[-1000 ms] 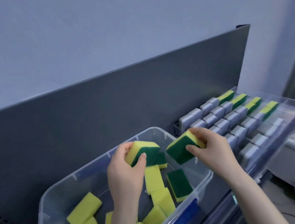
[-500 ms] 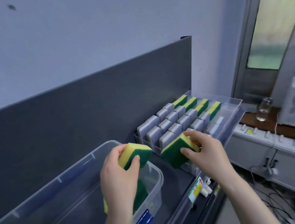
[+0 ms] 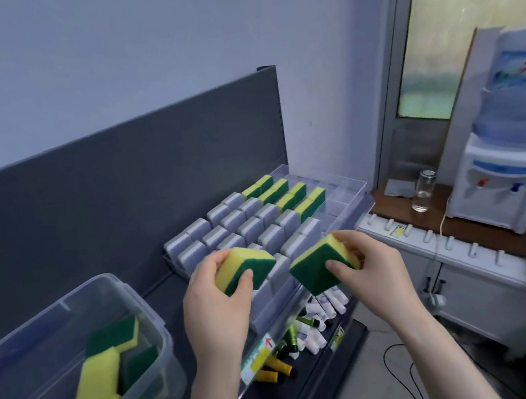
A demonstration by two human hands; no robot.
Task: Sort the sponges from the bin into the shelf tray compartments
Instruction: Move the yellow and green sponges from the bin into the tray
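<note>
Several tray [image 3: 346,189] cells hide behind the left hand [image 3: 215,308] gripping the left sponge [image 3: 247,267], the right hand [image 3: 373,272] the right sponge [image 3: 313,272].

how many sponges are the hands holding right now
2: the left sponge in the left hand, the right sponge in the right hand, both over the shelf tray.

Grey blocks [image 3: 251,226] crowd the tray [image 3: 350,185] — its right compartments stand free.
</note>
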